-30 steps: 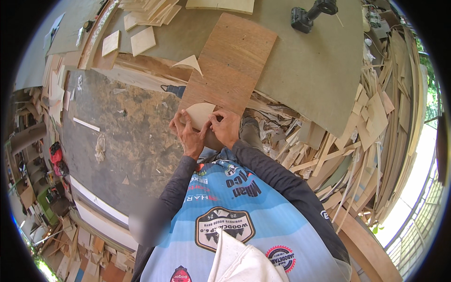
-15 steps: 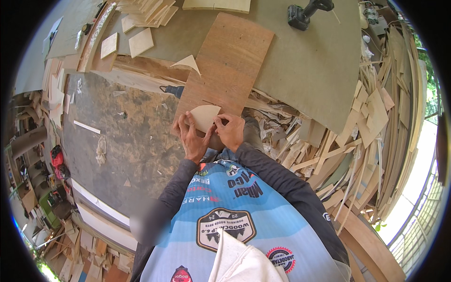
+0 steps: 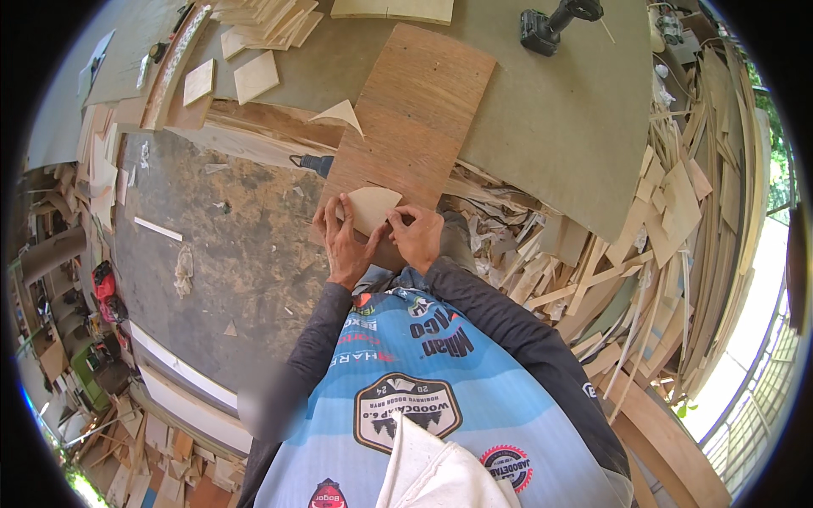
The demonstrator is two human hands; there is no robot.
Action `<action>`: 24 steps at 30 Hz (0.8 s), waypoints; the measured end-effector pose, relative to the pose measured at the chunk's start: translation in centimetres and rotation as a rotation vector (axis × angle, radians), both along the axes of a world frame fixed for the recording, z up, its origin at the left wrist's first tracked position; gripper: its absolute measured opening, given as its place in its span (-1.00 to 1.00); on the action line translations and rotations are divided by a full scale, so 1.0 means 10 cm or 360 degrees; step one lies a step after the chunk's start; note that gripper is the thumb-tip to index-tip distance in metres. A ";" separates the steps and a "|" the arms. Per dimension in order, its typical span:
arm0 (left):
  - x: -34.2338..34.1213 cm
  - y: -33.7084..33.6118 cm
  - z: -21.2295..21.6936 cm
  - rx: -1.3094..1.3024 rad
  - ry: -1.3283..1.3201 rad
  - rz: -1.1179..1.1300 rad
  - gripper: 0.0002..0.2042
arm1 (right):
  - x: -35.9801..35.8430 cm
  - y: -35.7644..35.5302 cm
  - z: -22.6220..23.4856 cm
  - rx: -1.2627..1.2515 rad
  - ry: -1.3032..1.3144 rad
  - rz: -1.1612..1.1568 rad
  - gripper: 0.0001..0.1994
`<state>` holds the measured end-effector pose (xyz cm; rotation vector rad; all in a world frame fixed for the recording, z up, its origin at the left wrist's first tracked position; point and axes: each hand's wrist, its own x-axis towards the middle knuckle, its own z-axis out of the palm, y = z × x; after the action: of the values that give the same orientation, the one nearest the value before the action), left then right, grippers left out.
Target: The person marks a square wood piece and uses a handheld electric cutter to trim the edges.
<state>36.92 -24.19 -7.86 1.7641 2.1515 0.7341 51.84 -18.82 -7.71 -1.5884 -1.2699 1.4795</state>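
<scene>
On our left, the left hand (image 3: 343, 241) curls its fingers over the near left edge of a small pale wooden piece (image 3: 371, 207), gripping it. That piece lies flat on the near end of a brown plywood board (image 3: 415, 110), between our hands. To its right, the right hand (image 3: 417, 237) pinches the piece's right edge with thumb and fingertips. Farther right, offcuts (image 3: 644, 220) pile up.

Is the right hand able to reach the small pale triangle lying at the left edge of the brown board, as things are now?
Probably yes, but not freely: the right hand and the left hand both hold a pale wooden piece. The triangle lies further up, beside the brown board, with nothing between.
</scene>
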 end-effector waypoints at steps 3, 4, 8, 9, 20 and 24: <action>-0.01 0.01 0.02 -0.0005 0.0009 -0.0016 -0.05 | 0.01 0.00 0.01 -0.0006 0.0003 0.0005 -0.77; -0.01 0.01 0.03 -0.0006 0.0012 -0.0021 -0.05 | 0.00 0.01 0.02 -0.0013 0.0005 0.0006 -0.77; 0.00 0.02 0.01 0.0015 0.0017 -0.0003 -0.07 | 0.00 0.01 -0.03 0.0019 0.0002 0.0008 -0.78; 0.01 0.01 0.01 0.0026 0.0011 0.0022 -0.07 | -0.02 0.02 -0.01 0.0015 -0.0011 0.0018 -0.79; 0.10 -0.02 0.13 -0.0025 0.0057 0.0235 -0.10 | -0.06 0.09 -0.08 0.0082 -0.0103 0.0178 -0.82; 0.14 -0.11 0.24 -0.0085 -0.0015 0.0210 -0.09 | 0.08 0.04 0.01 0.0119 -0.0204 0.0310 -0.84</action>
<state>38.37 -25.28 -5.45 1.6018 2.2767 0.7072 52.66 -18.45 -7.64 -1.5683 -1.5730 1.4457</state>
